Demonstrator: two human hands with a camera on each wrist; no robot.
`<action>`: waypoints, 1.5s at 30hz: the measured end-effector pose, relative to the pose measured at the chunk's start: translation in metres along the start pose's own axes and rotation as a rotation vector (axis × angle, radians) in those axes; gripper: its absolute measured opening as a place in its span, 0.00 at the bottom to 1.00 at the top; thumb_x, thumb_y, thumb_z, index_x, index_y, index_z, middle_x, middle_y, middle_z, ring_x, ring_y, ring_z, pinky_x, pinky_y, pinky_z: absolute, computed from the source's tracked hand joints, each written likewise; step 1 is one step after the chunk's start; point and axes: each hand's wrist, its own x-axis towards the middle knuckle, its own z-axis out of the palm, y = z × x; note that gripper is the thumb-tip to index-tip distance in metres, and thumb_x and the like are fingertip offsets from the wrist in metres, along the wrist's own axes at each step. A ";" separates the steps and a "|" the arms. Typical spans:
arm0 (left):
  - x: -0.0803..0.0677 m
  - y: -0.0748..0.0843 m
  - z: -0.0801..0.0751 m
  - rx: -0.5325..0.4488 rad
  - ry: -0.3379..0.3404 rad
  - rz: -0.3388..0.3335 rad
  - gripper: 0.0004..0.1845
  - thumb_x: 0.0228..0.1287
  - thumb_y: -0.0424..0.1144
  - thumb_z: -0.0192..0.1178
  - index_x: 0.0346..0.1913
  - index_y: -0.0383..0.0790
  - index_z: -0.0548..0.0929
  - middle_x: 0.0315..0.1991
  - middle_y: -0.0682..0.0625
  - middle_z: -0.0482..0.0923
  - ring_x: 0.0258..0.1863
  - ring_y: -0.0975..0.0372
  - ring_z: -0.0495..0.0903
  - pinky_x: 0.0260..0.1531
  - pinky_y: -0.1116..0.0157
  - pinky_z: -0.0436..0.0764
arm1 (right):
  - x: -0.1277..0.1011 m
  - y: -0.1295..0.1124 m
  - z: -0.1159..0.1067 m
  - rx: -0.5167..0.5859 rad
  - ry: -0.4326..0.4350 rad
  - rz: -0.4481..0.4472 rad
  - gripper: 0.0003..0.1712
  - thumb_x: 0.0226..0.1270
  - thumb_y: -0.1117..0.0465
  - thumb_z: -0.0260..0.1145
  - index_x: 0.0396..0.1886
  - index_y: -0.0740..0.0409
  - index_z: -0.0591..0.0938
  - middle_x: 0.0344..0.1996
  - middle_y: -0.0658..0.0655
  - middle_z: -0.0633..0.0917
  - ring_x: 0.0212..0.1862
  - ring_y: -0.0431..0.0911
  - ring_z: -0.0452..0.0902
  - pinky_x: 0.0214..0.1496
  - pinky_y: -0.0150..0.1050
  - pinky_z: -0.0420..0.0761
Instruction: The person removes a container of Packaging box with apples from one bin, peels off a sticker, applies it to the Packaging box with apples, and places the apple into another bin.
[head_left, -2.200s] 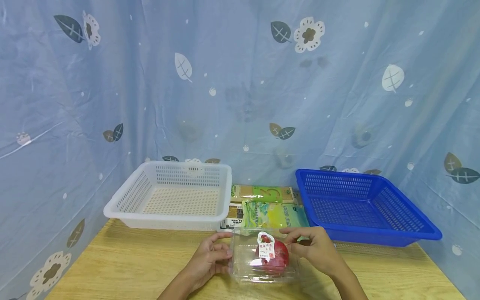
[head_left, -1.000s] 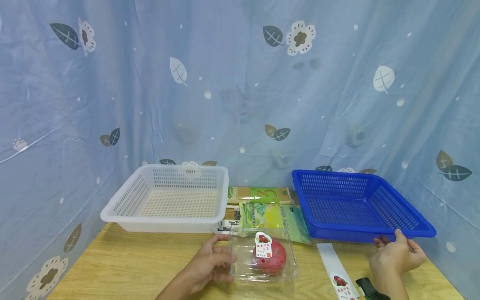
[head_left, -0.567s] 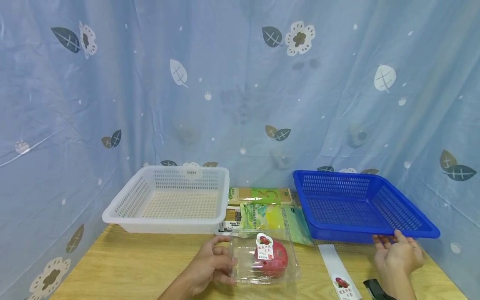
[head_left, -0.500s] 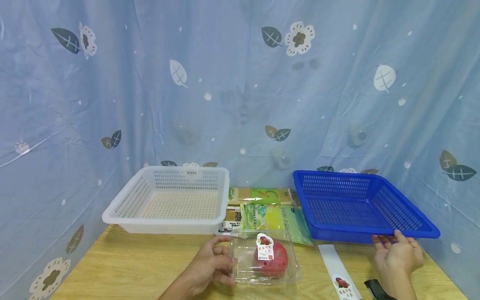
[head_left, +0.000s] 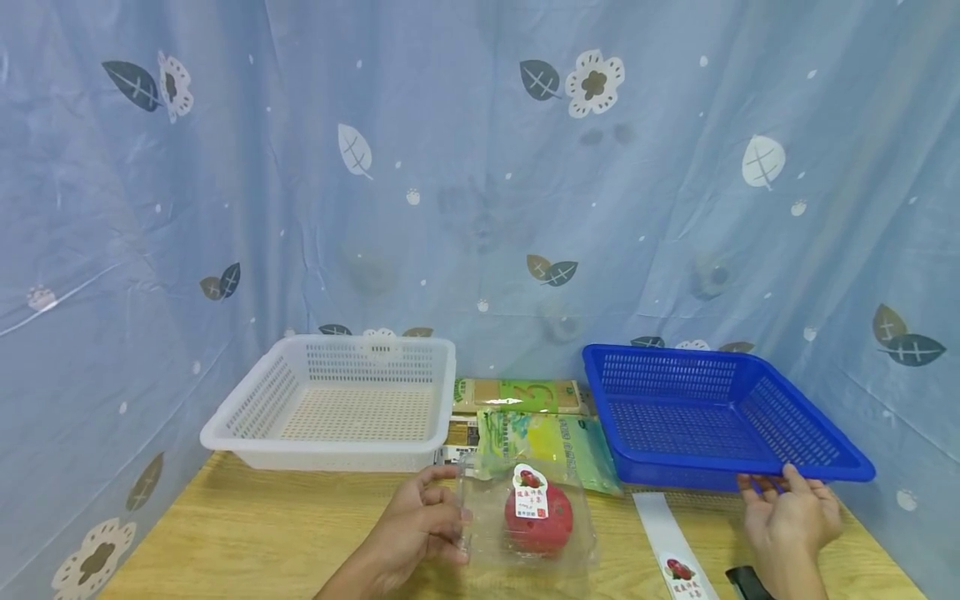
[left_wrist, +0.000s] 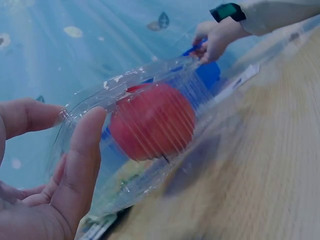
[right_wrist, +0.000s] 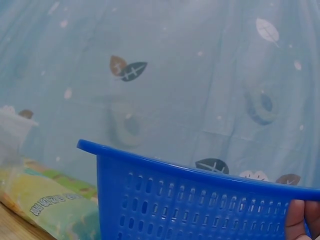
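The left hand (head_left: 420, 529) curls its thumb and fingers round the left side of the clear box (head_left: 528, 521), which sits on the wooden table (head_left: 247, 533) with a red fruit (head_left: 538, 518) shut inside; a small sticker (head_left: 530, 492) stands up on the lid; the right hand (head_left: 787, 512) is well to the right of the clear box, and its fingers are curled on the near rim of the blue basket (head_left: 720, 417), holding it; the wrist view shows a fingertip tucked under that rim; a white strip of label (head_left: 671, 546) lies on the table to the right of the clear box; behind the clear box lie a green packet (head_left: 551, 437) and a flat pack (head_left: 521, 392); a white basket (head_left: 337, 400) sits behind and to the left of the clear box; the step in hand looks like getting the blue basket ready while the box is held still; next, it seems the box must be lifted level and moved right, high enough to clear the basket's rim
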 end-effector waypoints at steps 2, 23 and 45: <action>0.000 0.004 0.003 -0.007 0.000 0.013 0.42 0.58 0.25 0.62 0.73 0.28 0.53 0.33 0.49 0.77 0.21 0.63 0.77 0.26 0.64 0.89 | 0.000 0.000 0.000 -0.011 -0.002 0.004 0.13 0.78 0.66 0.57 0.37 0.52 0.61 0.36 0.52 0.66 0.29 0.49 0.67 0.29 0.46 0.81; 0.047 0.050 0.043 -0.117 -0.059 0.092 0.40 0.63 0.25 0.61 0.75 0.33 0.53 0.32 0.50 0.74 0.20 0.61 0.78 0.30 0.62 0.90 | 0.002 0.001 -0.002 0.033 -0.021 -0.013 0.12 0.77 0.67 0.57 0.38 0.54 0.62 0.36 0.54 0.68 0.26 0.51 0.67 0.27 0.47 0.79; 0.125 0.040 0.120 -0.192 -0.055 0.096 0.37 0.64 0.23 0.60 0.75 0.35 0.58 0.59 0.33 0.71 0.21 0.59 0.78 0.28 0.64 0.89 | 0.007 -0.001 -0.007 0.108 -0.081 -0.004 0.10 0.75 0.68 0.58 0.37 0.56 0.64 0.36 0.55 0.71 0.23 0.53 0.68 0.25 0.48 0.79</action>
